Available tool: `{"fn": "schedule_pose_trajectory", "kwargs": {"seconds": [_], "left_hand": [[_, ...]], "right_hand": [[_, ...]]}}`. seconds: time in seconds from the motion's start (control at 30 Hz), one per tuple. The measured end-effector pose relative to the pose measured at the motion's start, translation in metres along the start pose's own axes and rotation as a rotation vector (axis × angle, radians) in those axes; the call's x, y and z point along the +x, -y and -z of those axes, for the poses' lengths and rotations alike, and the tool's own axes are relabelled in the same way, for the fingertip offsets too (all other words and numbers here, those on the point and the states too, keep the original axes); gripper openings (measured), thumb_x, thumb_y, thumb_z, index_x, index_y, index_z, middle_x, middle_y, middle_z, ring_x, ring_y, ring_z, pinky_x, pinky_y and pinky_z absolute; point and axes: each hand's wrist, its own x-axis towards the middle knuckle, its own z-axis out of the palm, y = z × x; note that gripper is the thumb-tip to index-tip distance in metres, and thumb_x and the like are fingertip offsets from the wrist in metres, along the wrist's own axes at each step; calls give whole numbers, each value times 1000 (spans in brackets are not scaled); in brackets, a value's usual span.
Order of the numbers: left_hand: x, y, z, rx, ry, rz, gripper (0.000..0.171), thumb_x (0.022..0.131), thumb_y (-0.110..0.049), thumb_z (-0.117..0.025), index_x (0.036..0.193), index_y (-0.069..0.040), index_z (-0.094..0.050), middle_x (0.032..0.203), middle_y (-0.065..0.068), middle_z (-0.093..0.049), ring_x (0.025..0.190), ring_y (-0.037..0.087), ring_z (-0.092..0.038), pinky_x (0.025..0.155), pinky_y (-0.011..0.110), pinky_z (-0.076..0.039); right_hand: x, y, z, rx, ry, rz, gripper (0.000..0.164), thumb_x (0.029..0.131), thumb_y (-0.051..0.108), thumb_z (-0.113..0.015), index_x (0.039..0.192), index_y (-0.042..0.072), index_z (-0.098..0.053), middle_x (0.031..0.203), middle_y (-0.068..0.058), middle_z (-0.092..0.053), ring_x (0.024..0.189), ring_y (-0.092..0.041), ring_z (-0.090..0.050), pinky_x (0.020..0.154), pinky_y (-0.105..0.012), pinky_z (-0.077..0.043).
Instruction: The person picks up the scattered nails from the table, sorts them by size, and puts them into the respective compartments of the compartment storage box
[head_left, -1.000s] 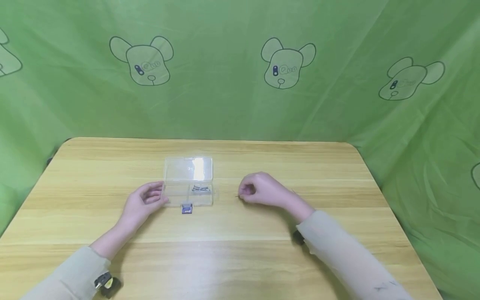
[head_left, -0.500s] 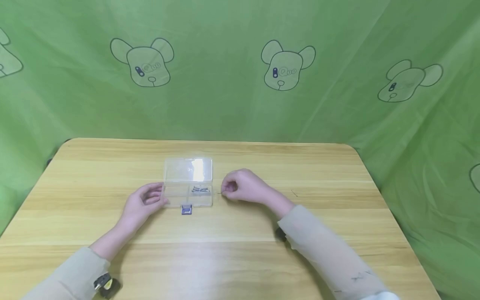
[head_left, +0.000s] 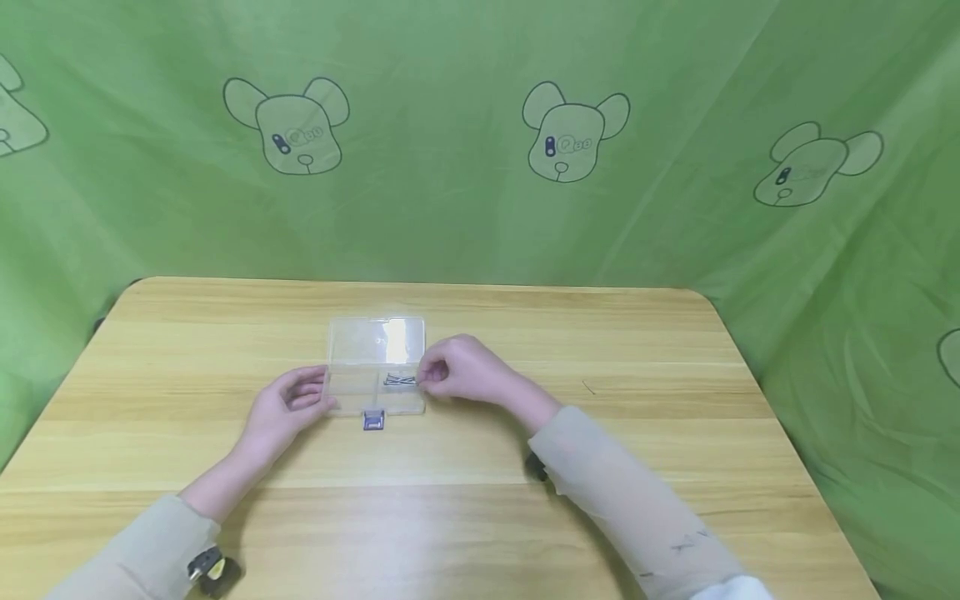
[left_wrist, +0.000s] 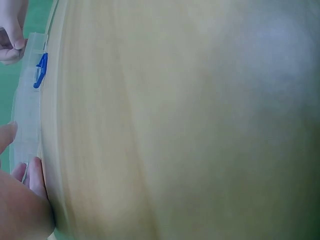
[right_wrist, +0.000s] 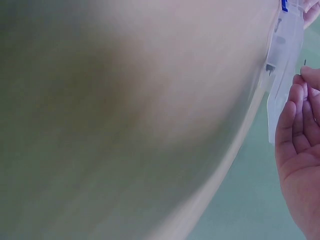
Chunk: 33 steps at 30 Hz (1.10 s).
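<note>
A clear plastic box with its lid raised stands on the table, its blue latch toward me. Several thin silvery nails lie crossed in its right compartment. My left hand grips the box's left end, thumb at the front corner and fingers behind. Over the box's right edge, my right hand pinches a thin nail between thumb and index finger. Only the nail's dark tip shows, in the right wrist view; the fingers hide the rest.
One more thin dark nail lies on the wooden table, right of the box. Green cloth with printed bear heads hangs behind the table and at both sides.
My right hand has moved left with the pinched nail, from bare table to the box's right edge. The loose nail on the right has come into view. My left hand stays put.
</note>
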Motion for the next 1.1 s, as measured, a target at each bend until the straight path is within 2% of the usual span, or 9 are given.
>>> {"fn": "schedule_pose_trajectory", "kwargs": {"seconds": [0.03,0.23,0.27,0.43,0.87,1.1], "left_hand": [[0,1,0,1,0,1,62,98,-7,-74,152,8,-47,148,31,-58,130,35,-64,94,1,-51],[0,2,-1,7,1,-2,63,98,-8,-75,152,8,-47,148,31,-58,128,33,-66,94,2,-52],[0,2,-1,9,1,-3,63,98,-8,-75,152,8,-47,148,31,-58,131,39,-63,94,2,-52],[0,0,0,12,-1,2,62,98,-8,-74,152,7,-48,148,30,-58,128,32,-64,94,1,-51],[1,1,1,3,4,-4,63,99,-8,-74,153,7,-46,148,31,-57,134,45,-60,94,0,-50],[1,1,1,9,3,-1,63,98,-8,-74,153,7,-46,147,31,-58,133,44,-61,94,1,-51]], "right_hand": [[1,1,-1,2,2,-5,7,91,7,-79,98,6,-80,92,-4,-79,80,-7,-66,77,-13,-58],[7,7,-7,6,29,-15,8,91,8,-80,100,7,-80,95,-5,-80,83,-9,-69,79,-12,-58],[7,8,-7,1,33,-10,8,91,7,-80,99,7,-81,94,-4,-80,82,-8,-69,78,-12,-58],[10,10,-9,-46,43,8,7,91,9,-80,98,9,-81,92,-2,-79,81,-8,-66,76,-13,-57],[11,11,-10,-120,42,67,6,92,11,-81,98,11,-83,95,-1,-81,83,-9,-70,77,-12,-56],[10,13,-10,-130,52,67,7,92,13,-83,98,11,-83,94,-1,-81,82,-9,-70,77,-12,-56]]}}
